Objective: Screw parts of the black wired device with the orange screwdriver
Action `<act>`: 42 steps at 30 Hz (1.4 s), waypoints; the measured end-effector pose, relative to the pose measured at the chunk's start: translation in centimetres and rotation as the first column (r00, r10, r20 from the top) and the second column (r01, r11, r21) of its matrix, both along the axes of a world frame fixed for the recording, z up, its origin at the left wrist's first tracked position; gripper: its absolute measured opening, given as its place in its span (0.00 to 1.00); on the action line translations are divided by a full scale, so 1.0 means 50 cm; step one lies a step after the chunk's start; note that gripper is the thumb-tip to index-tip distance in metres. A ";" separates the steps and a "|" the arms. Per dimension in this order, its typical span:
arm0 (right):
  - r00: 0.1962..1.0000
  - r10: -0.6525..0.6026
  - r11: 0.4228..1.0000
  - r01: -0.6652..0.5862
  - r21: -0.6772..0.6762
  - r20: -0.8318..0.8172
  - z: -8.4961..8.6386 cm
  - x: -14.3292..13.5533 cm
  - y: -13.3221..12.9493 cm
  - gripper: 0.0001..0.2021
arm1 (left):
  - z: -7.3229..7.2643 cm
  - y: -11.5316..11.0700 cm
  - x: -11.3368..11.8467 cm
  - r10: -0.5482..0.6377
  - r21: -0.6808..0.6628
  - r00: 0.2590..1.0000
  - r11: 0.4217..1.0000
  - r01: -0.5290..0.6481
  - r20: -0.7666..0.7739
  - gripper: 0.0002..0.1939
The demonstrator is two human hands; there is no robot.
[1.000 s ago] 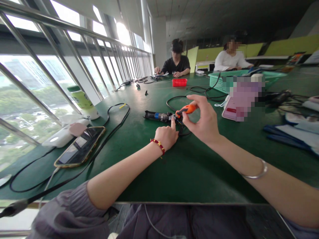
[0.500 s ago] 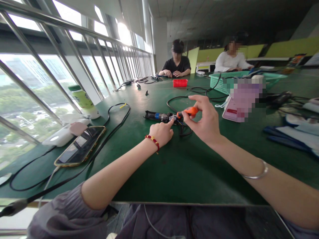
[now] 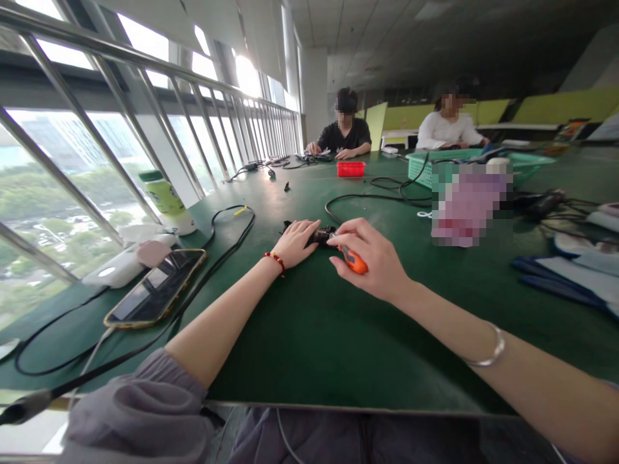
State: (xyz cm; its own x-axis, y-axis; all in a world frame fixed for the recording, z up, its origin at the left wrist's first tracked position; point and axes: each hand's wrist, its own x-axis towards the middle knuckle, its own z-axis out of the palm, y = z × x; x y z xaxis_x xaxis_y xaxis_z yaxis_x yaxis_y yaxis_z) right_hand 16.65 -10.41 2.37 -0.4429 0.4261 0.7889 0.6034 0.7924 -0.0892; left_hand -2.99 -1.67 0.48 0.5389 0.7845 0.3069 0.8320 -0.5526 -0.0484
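Note:
A dark cylindrical device (image 3: 321, 236) lies on the green table, largely covered by my hands. Over its left part rests my left hand (image 3: 296, 243), palm down, its fingers wrapped round the body. My right hand (image 3: 370, 261) is at the device's right end, with thumb and index finger touching it or close to it. An orange-and-black screwdriver (image 3: 354, 259) is held in my right hand, its handle slanting down toward me. The screwdriver's tip is hidden.
A phone (image 3: 157, 288), a white adapter and a green bottle (image 3: 167, 203) stand left. Black cables loop beyond my hands. A red tray (image 3: 351, 169), a green basket (image 3: 420, 169) and a pink item (image 3: 467, 209) lie farther off. Two people sit at the far side.
My left hand has moved from pointing at the device to lying over it. My right hand has come lower and left, and the screwdriver handle now points down toward me.

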 end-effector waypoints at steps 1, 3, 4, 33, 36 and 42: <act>0.998 0.031 0.999 -0.030 -0.025 0.048 -0.003 -0.006 -0.002 0.10 | 0.001 0.002 -0.001 -0.002 -0.009 1.000 1.000 0.002 0.006 0.25; 0.983 0.113 0.991 -0.101 -0.090 0.146 -0.010 -0.018 -0.006 0.09 | 0.011 0.002 -0.002 0.022 -0.012 1.000 1.000 -0.022 -0.009 0.23; 0.969 0.157 0.983 -0.136 -0.121 0.191 -0.014 -0.024 -0.008 0.08 | 0.018 0.001 -0.004 0.043 -0.014 0.999 0.999 -0.044 -0.029 0.22; 0.766 0.415 0.909 -0.327 -0.259 0.491 -0.033 -0.051 -0.048 0.12 | 0.088 -0.022 -0.093 0.408 -0.153 0.893 0.886 -0.438 -0.191 0.22; 0.709 0.465 0.884 -0.405 -0.234 0.530 -0.029 -0.053 -0.061 0.13 | 0.092 -0.011 -0.133 0.544 -0.117 0.821 0.816 -0.566 -0.173 0.23; 0.713 0.467 0.884 -0.383 -0.268 0.523 -0.029 -0.055 -0.071 0.13 | 0.103 -0.016 -0.183 0.776 -0.046 0.630 0.628 -0.776 -0.028 0.24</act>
